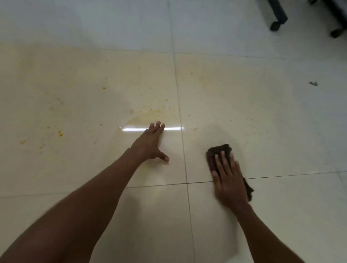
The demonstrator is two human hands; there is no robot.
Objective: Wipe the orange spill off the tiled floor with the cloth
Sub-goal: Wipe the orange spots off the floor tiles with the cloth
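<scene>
Cloth (220, 151) — dark, folded — lies on the tiled floor (268, 119) under the right hand (229, 180), whose straight fingers press it flat; left hand (151, 144) rests splayed and holding nothing on the tile, fingertips at the orange spill (149, 115) — a smear with scattered droplets; chair casters (275, 26) stand far off.

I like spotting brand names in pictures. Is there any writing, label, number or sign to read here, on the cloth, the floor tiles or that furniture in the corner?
None can be read.
Dark cloth under the right hand: no label shows.
Floor tiles: only orange spill stains, no print.
Black furniture legs: no marking visible.
</scene>
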